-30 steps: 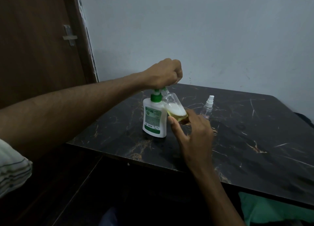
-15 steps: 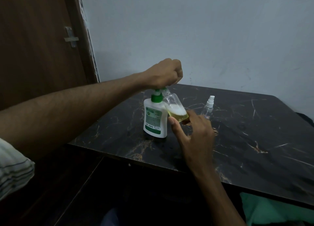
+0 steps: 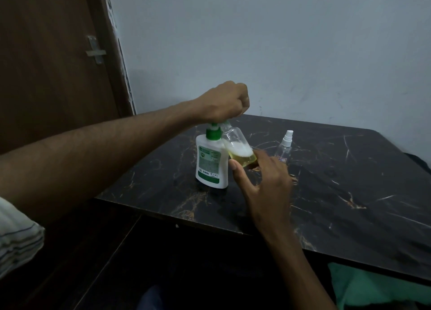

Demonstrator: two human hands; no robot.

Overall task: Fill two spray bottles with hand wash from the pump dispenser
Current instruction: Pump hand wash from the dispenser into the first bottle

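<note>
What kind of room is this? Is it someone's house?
Probably a room in a home, though I can't be sure: a dark marble-look table stands in a corner by a plain painted wall and a brown wooden door.

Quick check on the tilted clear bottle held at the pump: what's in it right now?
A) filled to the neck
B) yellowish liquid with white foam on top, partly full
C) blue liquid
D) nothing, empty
B: the clear bottle in the right hand holds a yellowish layer at its lower end with white foam above it, and the upper part toward the pump dispenser is clear.
</note>
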